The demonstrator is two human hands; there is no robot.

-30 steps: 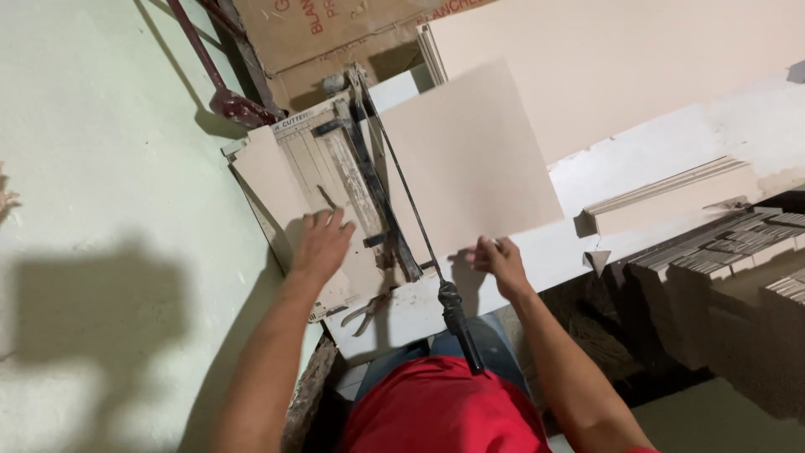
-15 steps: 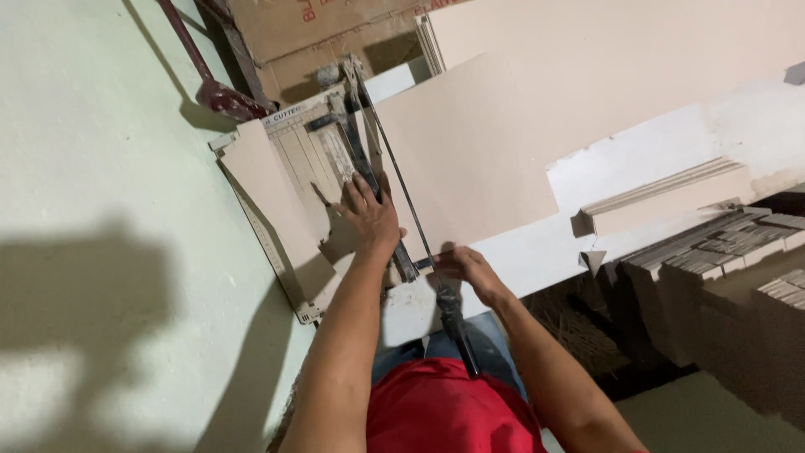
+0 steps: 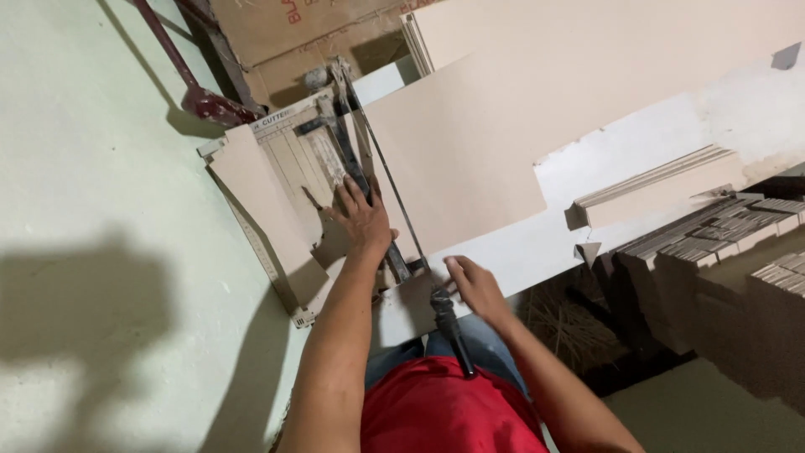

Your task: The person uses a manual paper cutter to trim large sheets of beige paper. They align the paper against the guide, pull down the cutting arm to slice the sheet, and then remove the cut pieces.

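Head view shows your left hand lying flat with its fingers spread on the bed of the tile cutter, the palm pressed down beside the dark rail that runs along the middle of the machine. Your right hand sits at the near edge of the big beige tile, fingers loosely curled and a little blurred; you cannot tell whether it grips anything, but it lies just beside the black handle of the cutter's lever, which points back toward your red shirt. The tile lies across the right side of the cutter, its left edge against the rail, and it spreads over a white slab underneath. A narrower beige tile piece lies on the left side of the cutter bed, reaching to its outer edge. Beyond the tile, more large beige tiles lean or lie stacked, and a brown cardboard box stands at the top. A dark red tool handle rests on the pale green floor near the cutter's far corner. To your right, stacks of thin strips sit well apart from your hands.
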